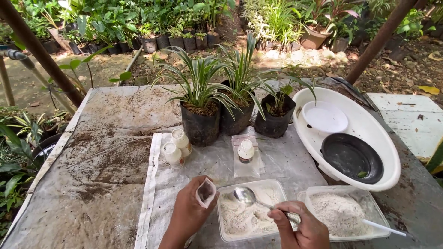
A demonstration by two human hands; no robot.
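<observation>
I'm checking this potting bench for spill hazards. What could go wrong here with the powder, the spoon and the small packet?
1. The left hand pinches a small open packet beside, not over, the powder tray; powder could spill onto the sheet.
2. The right hand holds the spoon by its handle end, so it may tip.
3. A white stick overhangs the second tray; a nudge could flip it.

The counter is grey, stained with dark brown soil. A pale grey cloth covers its near part. Three black grow bags hold plants with green leaves striped white. The small bottles are white with cream caps. On the right, a white oval basin carries a white saucer and a black one. Two clear trays hold off-white powder. The spoon is silver.
</observation>
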